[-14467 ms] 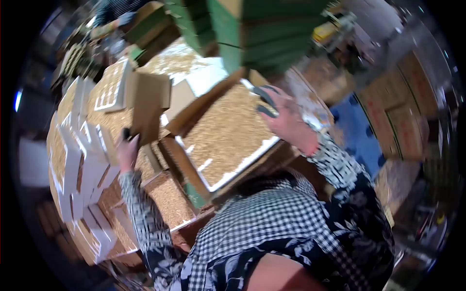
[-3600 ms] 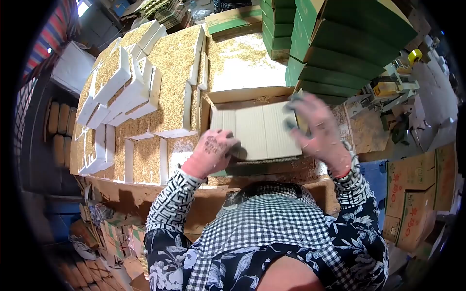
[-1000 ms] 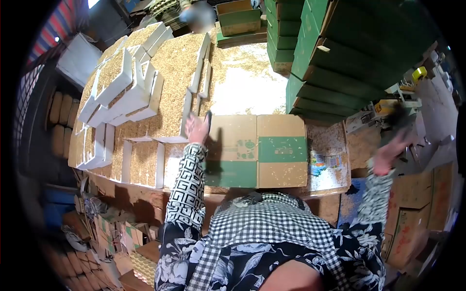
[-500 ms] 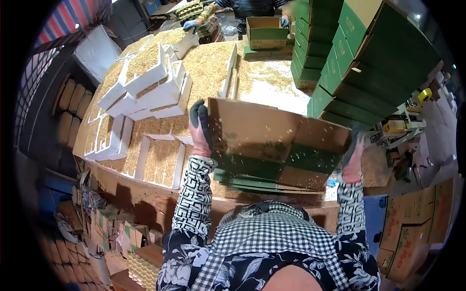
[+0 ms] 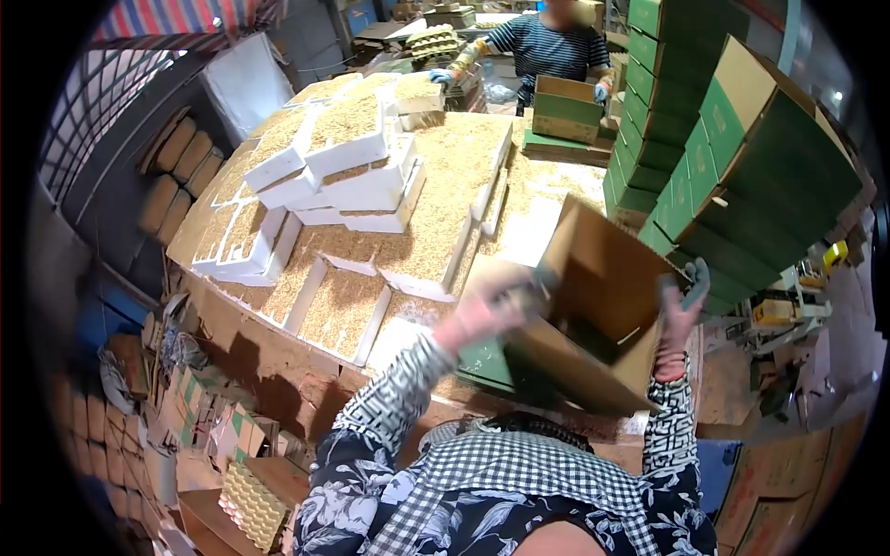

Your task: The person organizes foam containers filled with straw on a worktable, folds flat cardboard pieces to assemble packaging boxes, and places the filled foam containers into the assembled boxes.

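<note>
In front of me a green and brown cardboard box [image 5: 607, 269] stands opened out and tilted, its bare brown inside showing. My right hand [image 5: 681, 310], in a pink and grey glove, grips the box's right edge. At its left side is my left hand [image 5: 501, 306], gloved the same way and smeared by motion; whether its fingers hold the cardboard cannot be made out. Under the box lies flat green cardboard [image 5: 487, 361] on the table, partly hidden by the box and my left arm.
White foam trays [image 5: 362, 162] filled with straw-coloured bits are piled on the table's left. Tall stacks of green boxes [image 5: 714, 176] rise at right. Across the table a person in a striped top [image 5: 547, 51] has hands near another box [image 5: 567, 109]. Egg trays [image 5: 250, 505] lie lower left.
The flat folded cardboard has been opened into a box shape. My left hand has moved right and down along it. The view has shifted, bringing more of the person opposite into sight.
</note>
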